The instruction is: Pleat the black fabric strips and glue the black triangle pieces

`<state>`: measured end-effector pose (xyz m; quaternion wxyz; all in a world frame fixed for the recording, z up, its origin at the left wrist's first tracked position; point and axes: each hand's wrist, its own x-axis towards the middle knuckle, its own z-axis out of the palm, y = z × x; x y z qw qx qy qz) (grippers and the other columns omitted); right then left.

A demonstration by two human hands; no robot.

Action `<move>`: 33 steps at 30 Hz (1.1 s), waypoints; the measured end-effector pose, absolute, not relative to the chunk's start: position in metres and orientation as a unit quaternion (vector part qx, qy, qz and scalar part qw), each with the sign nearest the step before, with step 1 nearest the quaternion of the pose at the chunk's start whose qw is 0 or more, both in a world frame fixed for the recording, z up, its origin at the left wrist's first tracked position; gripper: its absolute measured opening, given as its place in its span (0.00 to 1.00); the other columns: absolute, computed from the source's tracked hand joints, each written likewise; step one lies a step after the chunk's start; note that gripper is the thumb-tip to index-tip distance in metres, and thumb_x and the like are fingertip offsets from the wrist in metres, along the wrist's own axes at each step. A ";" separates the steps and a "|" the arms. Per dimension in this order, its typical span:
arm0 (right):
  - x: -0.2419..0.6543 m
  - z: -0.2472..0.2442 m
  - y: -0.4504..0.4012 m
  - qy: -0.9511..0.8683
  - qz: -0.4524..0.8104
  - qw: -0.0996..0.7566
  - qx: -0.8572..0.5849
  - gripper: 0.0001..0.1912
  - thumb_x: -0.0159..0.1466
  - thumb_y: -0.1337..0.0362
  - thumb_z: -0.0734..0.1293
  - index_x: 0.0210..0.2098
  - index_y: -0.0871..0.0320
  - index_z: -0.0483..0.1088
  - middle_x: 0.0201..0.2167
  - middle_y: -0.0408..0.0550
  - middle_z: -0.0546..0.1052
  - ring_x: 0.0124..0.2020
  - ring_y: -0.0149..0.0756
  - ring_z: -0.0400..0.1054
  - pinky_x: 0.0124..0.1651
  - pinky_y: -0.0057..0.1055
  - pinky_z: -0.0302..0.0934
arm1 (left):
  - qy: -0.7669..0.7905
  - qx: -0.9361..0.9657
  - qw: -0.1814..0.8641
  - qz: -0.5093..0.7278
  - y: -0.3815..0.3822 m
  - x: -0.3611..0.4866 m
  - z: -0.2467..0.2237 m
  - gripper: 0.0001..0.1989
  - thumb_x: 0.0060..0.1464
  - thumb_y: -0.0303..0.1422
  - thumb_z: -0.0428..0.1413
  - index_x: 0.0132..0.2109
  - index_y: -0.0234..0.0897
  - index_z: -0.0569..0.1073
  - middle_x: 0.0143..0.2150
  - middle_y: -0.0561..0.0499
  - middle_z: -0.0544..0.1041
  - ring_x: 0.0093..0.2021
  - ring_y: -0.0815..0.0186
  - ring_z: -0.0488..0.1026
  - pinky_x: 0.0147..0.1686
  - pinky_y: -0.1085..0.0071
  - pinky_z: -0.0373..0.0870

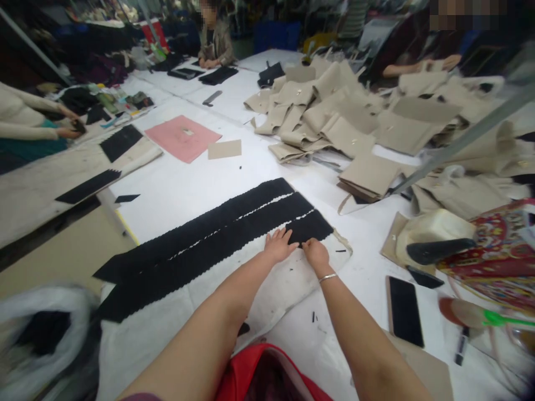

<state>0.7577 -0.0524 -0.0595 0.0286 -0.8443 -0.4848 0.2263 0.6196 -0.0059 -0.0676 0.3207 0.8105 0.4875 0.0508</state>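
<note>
Rows of overlapping black fabric pieces (200, 234) with zigzag edges lie on a whitish cloth (267, 284) in front of me. At their near right end is a short black piece (311, 225). My left hand (280, 246) rests on its left part, fingers spread and fairly flat. Close beside it, my right hand (316, 254) has its thumb and fingers pinched at the near edge of the same piece. A bracelet is on my right wrist. What lies under my fingertips is hidden.
Beige fabric pieces (321, 106) are heaped at the back right. A pink sheet (181, 136) and a beige card (224, 149) lie beyond the rows. On the right are a phone (404, 311) and a marker (462, 346). A lined bin (71, 312) stands at left. Other people work around the table.
</note>
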 end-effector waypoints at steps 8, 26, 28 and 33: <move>0.727 -0.045 -0.092 -0.576 0.129 0.031 -0.806 0.25 0.63 0.52 0.58 0.50 0.66 0.59 0.33 0.60 0.74 0.33 0.45 0.69 0.30 0.33 0.53 | 0.625 0.653 0.334 0.268 -0.024 0.419 -0.020 0.21 0.55 0.38 0.51 0.53 0.33 0.67 0.49 0.43 0.74 0.48 0.63 0.71 0.50 0.68 0.64; 0.517 -0.057 -0.221 -0.531 0.590 0.084 -0.602 0.10 0.59 0.64 0.59 0.28 0.61 0.70 0.17 0.41 0.71 0.19 0.27 0.64 0.25 0.23 0.58 | 0.786 0.473 0.381 0.116 -0.224 0.316 -0.040 0.16 0.42 0.39 0.61 0.36 0.34 0.70 0.26 0.52 0.72 0.28 0.67 0.70 0.30 0.73 0.63; 0.511 -0.060 -0.223 -0.451 0.631 0.105 -0.622 0.08 0.59 0.65 0.59 0.29 0.60 0.69 0.18 0.41 0.72 0.16 0.26 0.63 0.22 0.22 0.58 | 0.783 0.442 0.415 0.140 -0.224 0.316 -0.042 0.15 0.39 0.36 0.62 0.35 0.34 0.70 0.25 0.53 0.72 0.27 0.68 0.70 0.29 0.73 0.63; 0.501 -0.054 -0.225 -0.358 0.656 0.143 -0.649 0.06 0.59 0.66 0.60 0.28 0.60 0.66 0.21 0.41 0.72 0.15 0.23 0.62 0.17 0.19 0.57 | 0.735 0.379 0.513 0.230 -0.231 0.322 -0.045 0.10 0.36 0.28 0.62 0.30 0.33 0.71 0.26 0.53 0.74 0.27 0.68 0.70 0.29 0.74 0.64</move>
